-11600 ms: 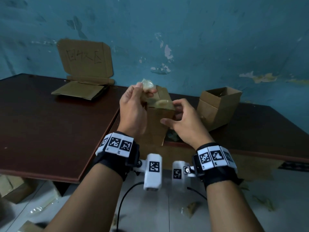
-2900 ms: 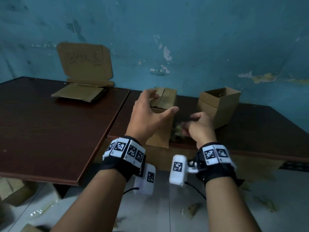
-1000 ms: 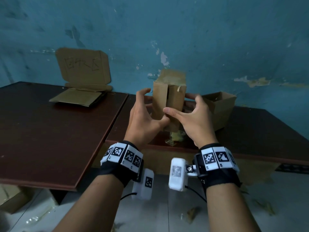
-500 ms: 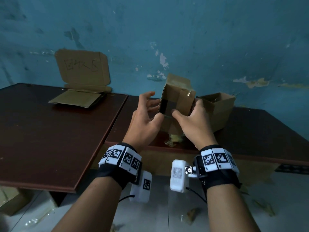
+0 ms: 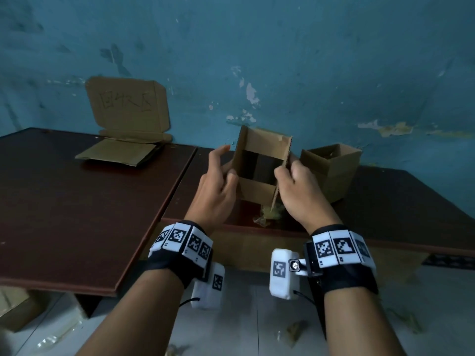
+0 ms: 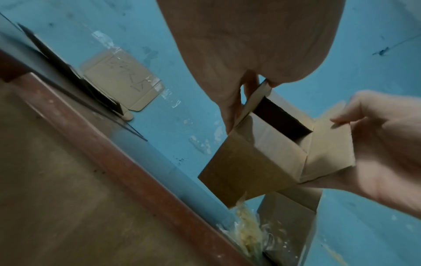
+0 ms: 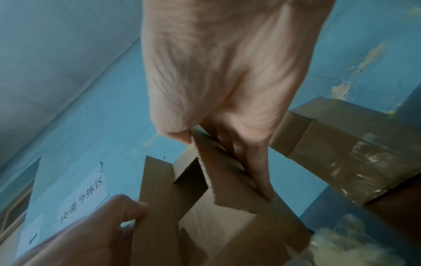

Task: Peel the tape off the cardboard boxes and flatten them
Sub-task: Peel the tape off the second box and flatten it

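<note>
I hold a small brown cardboard box (image 5: 258, 190) above the table's front edge, its open end turned toward me with the flaps spread. My left hand (image 5: 227, 163) pinches the left flap, thumb in front and fingers behind. In the right wrist view, my right hand (image 5: 286, 167) grips the right flap (image 7: 224, 177) the same way. The left wrist view shows the dark opening of the box (image 6: 262, 158) between both hands. A wad of peeled yellowish tape (image 5: 270, 215) lies on the table just under the box.
A second open box (image 5: 331, 170) stands to the right; it carries shiny tape (image 7: 364, 154). Flattened cardboard (image 5: 119, 152) lies at the back left under an upright cardboard sheet (image 5: 128, 106) against the blue wall. Scraps litter the floor below the dark tables (image 5: 77, 214).
The box went from lying on the table to being held up; over the last second I turned its end toward me and the flaps have spread apart.
</note>
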